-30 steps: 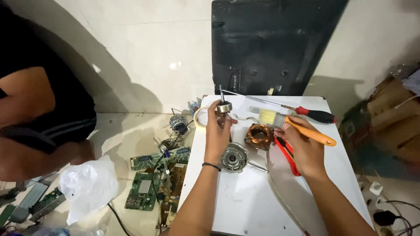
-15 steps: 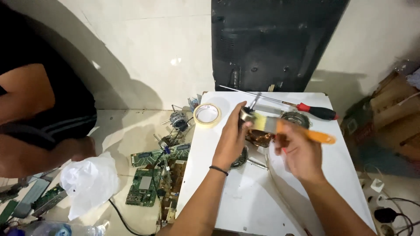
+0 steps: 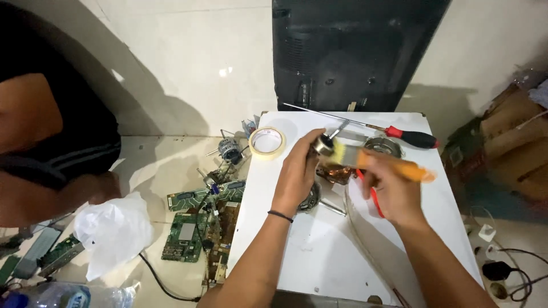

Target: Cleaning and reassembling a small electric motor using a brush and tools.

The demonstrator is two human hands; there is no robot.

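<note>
while a plastic bag (image 3: 111, 231) and circuit boards (image 3: 188, 231) lie on the floor at left, a tape roll (image 3: 268, 142) sits on the white table (image 3: 319, 251). left hand (image 3: 297, 174) grips a small metal motor part (image 3: 323, 145); right hand (image 3: 391, 191) is clamped on an orange-handled brush (image 3: 394, 165), bristles touching the part. red screwdriver (image 3: 411, 137) lies behind.

A small motor rotor (image 3: 324, 144), a round silvery metal piece on a thin steel shaft, was held raised above the white counter (image 3: 319, 251), its shaft tilted up and away toward the right. A paintbrush (image 3: 377, 162) with an orange handle and pale yellowish bristles lay nearly level across it, the bristles touching the rotor's right side and the handle running out to the right, blurred at its far end.
</note>
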